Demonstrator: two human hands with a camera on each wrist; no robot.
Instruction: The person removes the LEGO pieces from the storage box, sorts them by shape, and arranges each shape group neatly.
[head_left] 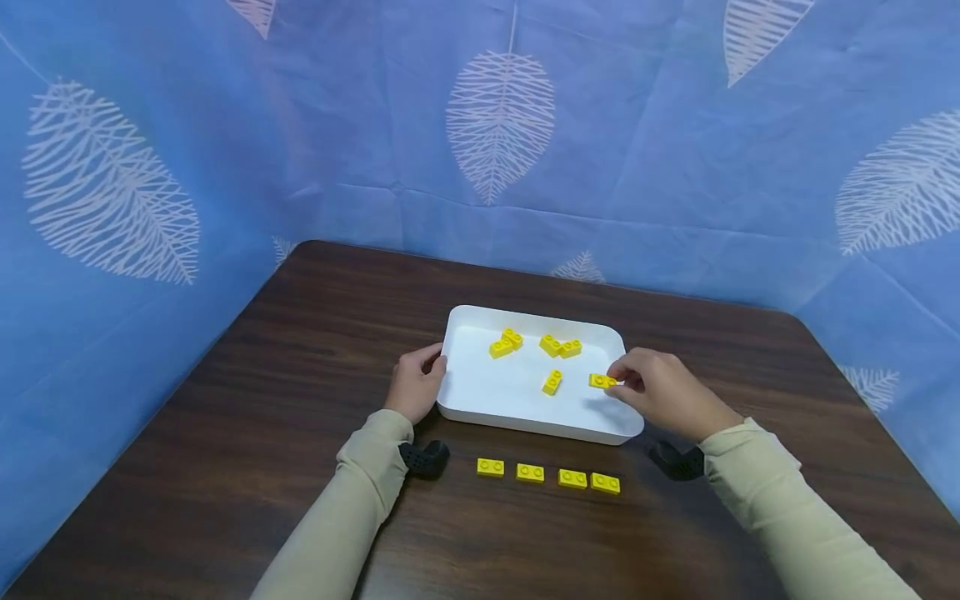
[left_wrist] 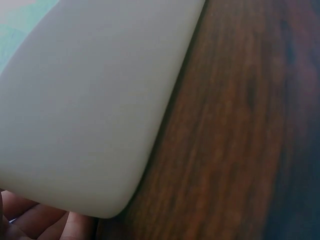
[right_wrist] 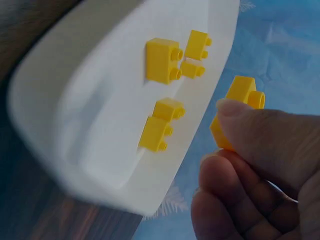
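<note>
In the head view my left hand (head_left: 416, 385) holds the left end of a white tray (head_left: 491, 400), its thumb and fingertips at the rim. Its curled fingers (left_wrist: 42, 220) show beside the tray's outer wall in the left wrist view. Over the tray's right side, my right hand (head_left: 663, 393) pinches a yellow two-stud building brick (right_wrist: 242, 92) between thumb and fingers. Several like it lie in the tray: a pair at the back left (head_left: 501, 348), a pair near the back middle (head_left: 551, 345), and a single brick (head_left: 552, 382) nearer the front.
In front of the tray, several yellow bricks (head_left: 530, 473) lie in a spaced row on the dark wooden table (head_left: 337, 308). A blue cloth (head_left: 637, 167) with white leaf prints hangs behind and along the sides. Black wrist devices (head_left: 425, 459) sit below both hands.
</note>
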